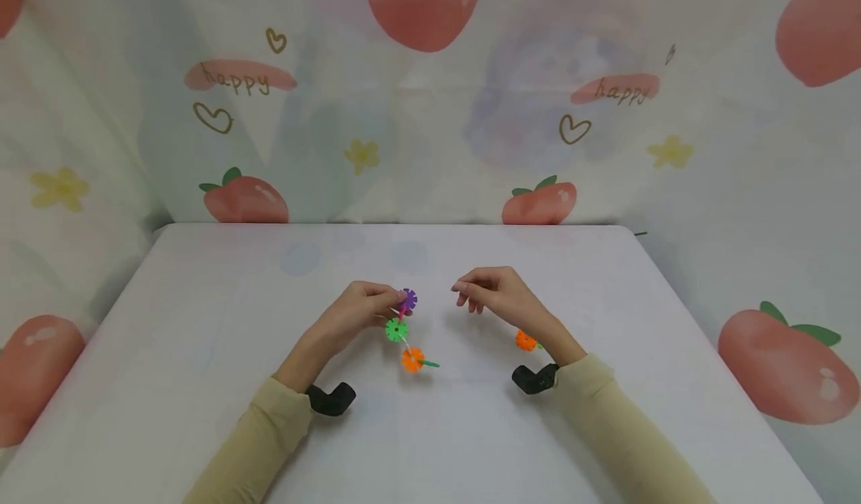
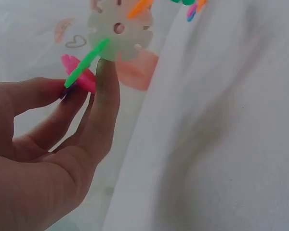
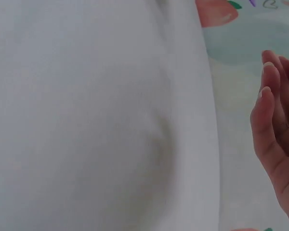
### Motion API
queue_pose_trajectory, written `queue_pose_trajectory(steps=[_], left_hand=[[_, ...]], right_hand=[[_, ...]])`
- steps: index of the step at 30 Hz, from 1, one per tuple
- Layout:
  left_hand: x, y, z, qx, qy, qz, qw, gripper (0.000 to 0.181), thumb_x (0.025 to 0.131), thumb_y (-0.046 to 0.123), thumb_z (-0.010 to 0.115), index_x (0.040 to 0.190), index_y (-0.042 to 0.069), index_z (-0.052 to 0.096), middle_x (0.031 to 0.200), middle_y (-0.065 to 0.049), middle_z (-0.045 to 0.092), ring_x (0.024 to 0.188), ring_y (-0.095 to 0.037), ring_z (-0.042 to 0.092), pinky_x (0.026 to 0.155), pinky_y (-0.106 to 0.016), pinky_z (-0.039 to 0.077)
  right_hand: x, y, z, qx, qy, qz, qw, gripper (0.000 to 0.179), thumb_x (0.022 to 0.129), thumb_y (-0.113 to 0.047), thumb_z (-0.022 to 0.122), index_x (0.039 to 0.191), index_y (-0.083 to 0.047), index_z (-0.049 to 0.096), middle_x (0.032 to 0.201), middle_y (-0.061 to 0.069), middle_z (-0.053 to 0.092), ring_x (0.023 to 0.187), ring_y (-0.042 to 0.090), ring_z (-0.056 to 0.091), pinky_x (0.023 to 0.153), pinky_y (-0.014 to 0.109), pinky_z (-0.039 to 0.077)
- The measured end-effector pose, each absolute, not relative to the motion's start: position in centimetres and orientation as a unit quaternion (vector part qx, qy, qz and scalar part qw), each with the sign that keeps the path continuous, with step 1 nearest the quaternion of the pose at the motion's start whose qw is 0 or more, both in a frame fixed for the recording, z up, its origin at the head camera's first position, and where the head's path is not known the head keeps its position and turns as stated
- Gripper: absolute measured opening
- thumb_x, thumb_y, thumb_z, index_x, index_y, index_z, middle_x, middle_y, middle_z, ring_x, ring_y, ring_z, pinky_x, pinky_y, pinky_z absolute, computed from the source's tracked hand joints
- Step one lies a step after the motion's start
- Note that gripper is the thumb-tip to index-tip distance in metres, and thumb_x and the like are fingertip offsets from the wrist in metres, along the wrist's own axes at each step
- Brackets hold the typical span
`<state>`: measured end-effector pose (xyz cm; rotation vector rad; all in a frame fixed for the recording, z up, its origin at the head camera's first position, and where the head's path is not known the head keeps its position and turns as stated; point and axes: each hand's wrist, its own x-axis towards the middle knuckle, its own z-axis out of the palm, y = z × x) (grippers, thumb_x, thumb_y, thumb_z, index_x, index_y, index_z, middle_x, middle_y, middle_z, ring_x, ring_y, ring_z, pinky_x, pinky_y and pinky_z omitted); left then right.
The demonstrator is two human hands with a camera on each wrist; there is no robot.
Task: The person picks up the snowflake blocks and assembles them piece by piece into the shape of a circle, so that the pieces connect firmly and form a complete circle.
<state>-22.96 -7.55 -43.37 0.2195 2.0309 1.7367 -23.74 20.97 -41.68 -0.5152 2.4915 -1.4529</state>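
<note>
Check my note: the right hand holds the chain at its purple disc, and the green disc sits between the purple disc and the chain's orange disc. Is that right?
One slip: the left hand, not the right, holds the chain at its purple disc, as the head view shows. The rest stands.

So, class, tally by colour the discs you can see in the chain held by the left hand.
Purple: 1, the purple disc
Pink: 1, the pink disc
Green: 2, the bright green disc and dark green disc
White: 1, the white disc
Orange: 1, the orange disc
Total: 6
</note>
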Motion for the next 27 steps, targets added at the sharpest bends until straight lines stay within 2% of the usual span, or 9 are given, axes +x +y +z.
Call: queue_pose_trajectory(steps=[5, 11, 15, 20, 24, 27], left_hand=[[-23.1, -8.3, -43.2, 0.084, 0.725, 0.647, 0.222, 0.029, 0.102, 0.023, 0.064, 0.105, -0.003, 0.076, 0.107, -0.018, 0.074, 0.093, -0.021, 0.071, 0.096, -0.034, 0.058], [-23.2, -8.9, -43.0, 0.085, 0.723, 0.652, 0.213, 0.033, 0.103, 0.024, 0.064, 0.112, -0.007, 0.073, 0.102, -0.01, 0.072, 0.093, -0.02, 0.068, 0.097, -0.034, 0.057], [-23.3, -9.1, -43.0, 0.079, 0.722, 0.653, 0.216, 0.035, 0.104, 0.026, 0.062, 0.116, -0.005, 0.071, 0.106, -0.008, 0.072, 0.094, -0.021, 0.065, 0.096, -0.036, 0.057], [-23.4, -9.0, -43.1, 0.072, 0.716, 0.661, 0.213, 0.037, 0.105, 0.027, 0.059, 0.12, -0.005, 0.069, 0.109, -0.009, 0.072, 0.092, -0.022, 0.063, 0.089, -0.031, 0.056], [-23.5, -8.8, -43.1, 0.063, 0.708, 0.672, 0.208, 0.037, 0.105, 0.027, 0.061, 0.122, -0.005, 0.069, 0.11, -0.009, 0.071, 0.091, -0.02, 0.063, 0.086, -0.027, 0.057], [-23.6, -8.6, -43.2, 0.061, 0.701, 0.679, 0.209, 0.037, 0.104, 0.026, 0.063, 0.123, -0.005, 0.068, 0.111, -0.008, 0.071, 0.091, -0.019, 0.062, 0.086, -0.025, 0.057]], right_hand=[[-23.4, 23.6, -41.7, -0.162, 0.875, -0.448, 0.09, 0.029, 0.102, -0.028, 0.067, 0.11, -0.002, 0.074, 0.096, 0.021, 0.073, 0.086, 0.042, 0.066, 0.074, 0.042, 0.058], [-23.2, 27.3, -42.2, -0.14, 0.918, -0.366, 0.062, 0.019, 0.098, -0.021, 0.071, 0.107, -0.005, 0.077, 0.098, 0.01, 0.075, 0.084, 0.028, 0.065, 0.071, 0.028, 0.054], [-23.3, 29.5, -42.4, -0.121, 0.946, -0.296, 0.051, 0.016, 0.095, -0.015, 0.072, 0.107, -0.006, 0.077, 0.098, 0.007, 0.073, 0.089, 0.022, 0.062, 0.076, 0.03, 0.052], [-23.2, 31.4, -42.7, -0.087, 0.958, -0.263, 0.077, 0.022, 0.094, -0.017, 0.073, 0.111, -0.003, 0.073, 0.099, 0.01, 0.069, 0.093, 0.026, 0.059, 0.075, 0.031, 0.052], [-23.0, 32.1, -42.8, -0.079, 0.96, -0.249, 0.102, 0.028, 0.09, -0.021, 0.079, 0.108, -0.002, 0.071, 0.098, 0.011, 0.068, 0.091, 0.026, 0.059, 0.075, 0.031, 0.051], [-22.9, 32.2, -43.0, -0.076, 0.963, -0.24, 0.099, 0.027, 0.088, -0.02, 0.08, 0.104, -0.002, 0.068, 0.095, 0.011, 0.067, 0.087, 0.025, 0.058, 0.073, 0.03, 0.05]])
